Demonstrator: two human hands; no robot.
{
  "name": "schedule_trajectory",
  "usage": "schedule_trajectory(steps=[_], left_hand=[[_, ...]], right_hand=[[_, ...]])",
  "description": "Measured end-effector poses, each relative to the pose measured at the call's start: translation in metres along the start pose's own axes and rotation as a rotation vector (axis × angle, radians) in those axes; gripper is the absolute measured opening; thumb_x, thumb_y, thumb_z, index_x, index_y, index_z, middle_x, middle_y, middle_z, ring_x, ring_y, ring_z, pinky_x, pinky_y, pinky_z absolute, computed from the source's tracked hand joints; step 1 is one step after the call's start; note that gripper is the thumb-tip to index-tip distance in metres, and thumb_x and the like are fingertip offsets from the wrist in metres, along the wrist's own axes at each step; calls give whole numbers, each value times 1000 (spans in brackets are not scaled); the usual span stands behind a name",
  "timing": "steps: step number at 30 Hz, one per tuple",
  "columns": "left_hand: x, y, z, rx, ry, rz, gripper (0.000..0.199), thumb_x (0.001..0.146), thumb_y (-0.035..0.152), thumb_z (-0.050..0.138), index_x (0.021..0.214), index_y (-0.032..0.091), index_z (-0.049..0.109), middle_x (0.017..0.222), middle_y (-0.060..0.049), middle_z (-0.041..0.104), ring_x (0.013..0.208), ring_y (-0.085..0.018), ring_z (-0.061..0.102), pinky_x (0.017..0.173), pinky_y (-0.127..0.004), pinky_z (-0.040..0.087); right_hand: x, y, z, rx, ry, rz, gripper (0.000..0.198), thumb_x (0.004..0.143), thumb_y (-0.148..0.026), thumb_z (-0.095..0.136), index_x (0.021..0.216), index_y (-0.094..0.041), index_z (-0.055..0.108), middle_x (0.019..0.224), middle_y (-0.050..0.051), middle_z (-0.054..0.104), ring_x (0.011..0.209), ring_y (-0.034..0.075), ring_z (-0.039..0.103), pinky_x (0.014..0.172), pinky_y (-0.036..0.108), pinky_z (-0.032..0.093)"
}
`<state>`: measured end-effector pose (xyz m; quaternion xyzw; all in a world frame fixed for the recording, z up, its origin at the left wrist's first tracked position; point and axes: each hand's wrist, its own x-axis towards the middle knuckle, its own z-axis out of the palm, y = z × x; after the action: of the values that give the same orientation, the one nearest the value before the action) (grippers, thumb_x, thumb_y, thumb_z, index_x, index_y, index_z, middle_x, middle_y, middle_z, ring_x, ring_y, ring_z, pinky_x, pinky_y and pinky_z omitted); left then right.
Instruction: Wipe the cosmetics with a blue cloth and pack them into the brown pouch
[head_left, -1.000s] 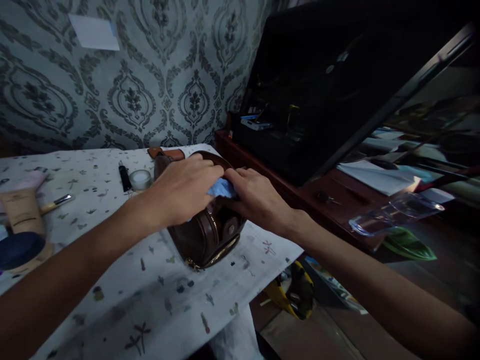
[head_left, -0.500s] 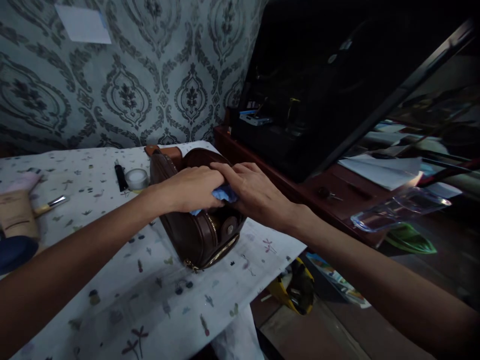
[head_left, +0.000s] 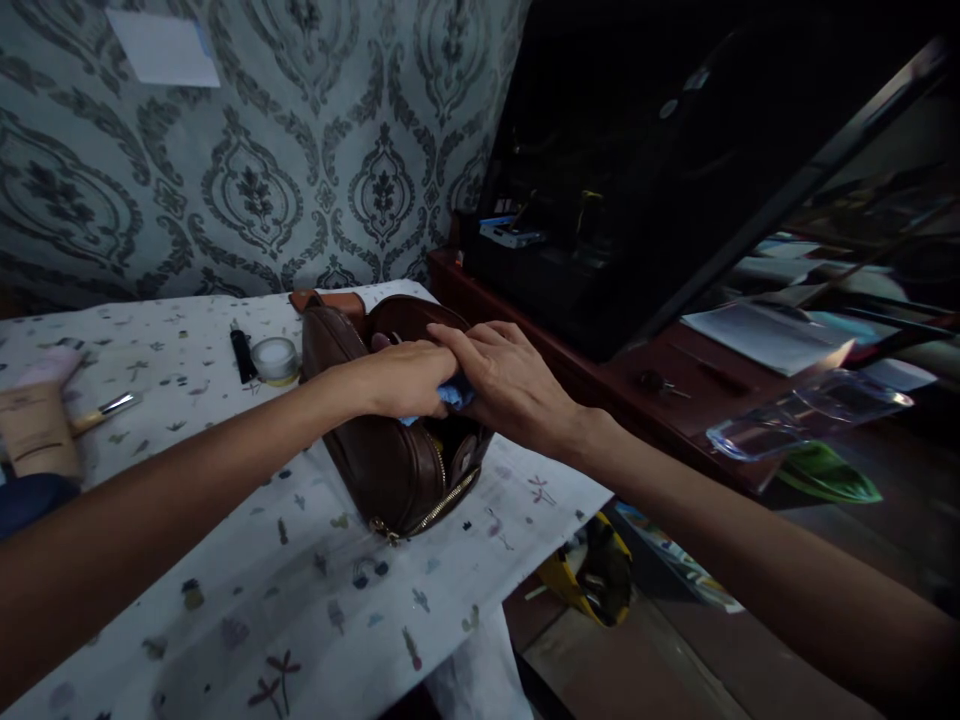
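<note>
A brown leather bag (head_left: 379,470) with a gold zipper stands unzipped on the table. My left hand (head_left: 409,378) is closed around a crumpled blue cloth (head_left: 456,393) at the bag's opening; only bits of the cloth show past the fingers. Against the bag's right side, my right hand (head_left: 514,385) is curled over the upper edge, its thumb beside my left knuckles. The fingertips of my right hand are hidden. Inside the bag it is dark, and its contents are hard to make out.
On the patterned tablecloth (head_left: 247,590) lie a black tube (head_left: 241,355), a round white-topped jar (head_left: 274,358), a brush (head_left: 105,411) and a beige tube (head_left: 39,430). A large black screen (head_left: 637,150) leans at the right, above a red-brown shelf with a clear plastic holder (head_left: 810,412).
My left hand has shifted slightly right with the cloth, and more of the bag's inside shows behind it. My right hand stays on the bag's edge.
</note>
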<state>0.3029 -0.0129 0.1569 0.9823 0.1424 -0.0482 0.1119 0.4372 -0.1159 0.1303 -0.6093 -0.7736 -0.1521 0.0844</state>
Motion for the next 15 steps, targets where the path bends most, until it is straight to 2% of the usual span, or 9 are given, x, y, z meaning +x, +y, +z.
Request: schedule_trajectory(steps=[6,11,15], left_hand=[[2,-2,5,-31,47,78,31,74,19,65,105,15,66,106,-8,72,95,-24,69,78,-29,52],[0,-1,3,31,36,69,35,72,18,66,107,16,66,108,-9,72,97,-26,68,79,-30,51],[-2,-2,2,36,5,110,26,74,16,62,99,17,67,104,-7,73,90,-23,69,73,-28,50]], right_hand=[[0,-4,-3,27,-22,26,67,84,-26,62,144,-7,37,114,18,69,106,31,56,96,42,32],[-1,-1,-4,58,-36,12,71,86,-37,65,144,-6,37,121,21,66,111,32,56,97,44,34],[-2,5,-5,80,-59,-38,67,87,-39,64,142,-8,40,121,20,67,112,31,56,97,44,34]])
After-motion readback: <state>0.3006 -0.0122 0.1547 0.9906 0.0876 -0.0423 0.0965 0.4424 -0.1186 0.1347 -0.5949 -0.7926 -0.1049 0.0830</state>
